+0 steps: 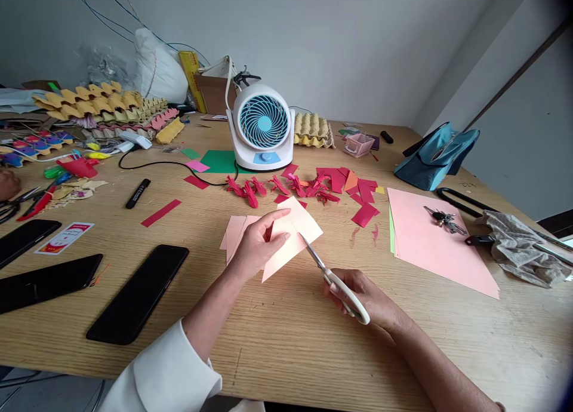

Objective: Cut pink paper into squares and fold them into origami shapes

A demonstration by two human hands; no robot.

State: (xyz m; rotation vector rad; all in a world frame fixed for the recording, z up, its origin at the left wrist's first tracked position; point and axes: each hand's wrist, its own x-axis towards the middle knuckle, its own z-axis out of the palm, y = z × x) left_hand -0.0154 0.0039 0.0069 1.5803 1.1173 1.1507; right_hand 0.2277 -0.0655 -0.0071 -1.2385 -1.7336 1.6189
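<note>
My left forearm reaches up and inward from the near edge of the desk (277, 352), and the fingers of my left hand (262, 239) pinch the pale pink paper (289, 236), thumb on its face. My right forearm comes in from the lower right; my right hand (353, 289) has its fingers closed round the white handles of the scissors (342, 289). The scissors point up and to my left, their long axis slanting from the handles at lower right to the tips at the paper. I hold the paper above the desk, tilted, one corner pointing down and to my left, in front of the white fan (264, 125).
</note>
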